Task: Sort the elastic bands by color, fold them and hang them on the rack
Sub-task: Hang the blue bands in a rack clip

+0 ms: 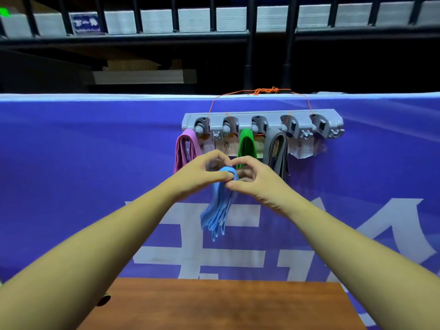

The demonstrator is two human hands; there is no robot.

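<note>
Left hand (202, 171), right hand (252, 178) on blue bands (220, 206); rack (262, 114) with three bands (246, 146)

Paper labels (299, 148), banner lettering (190, 260): illegible.

You're holding both arms forward, left hand (204, 172) and right hand (252, 182) touching, curled fingers pinching the blue band (219, 206).

Both hands (228, 175) pinch folded blue band (219, 206) below grey rack (262, 122)
</note>
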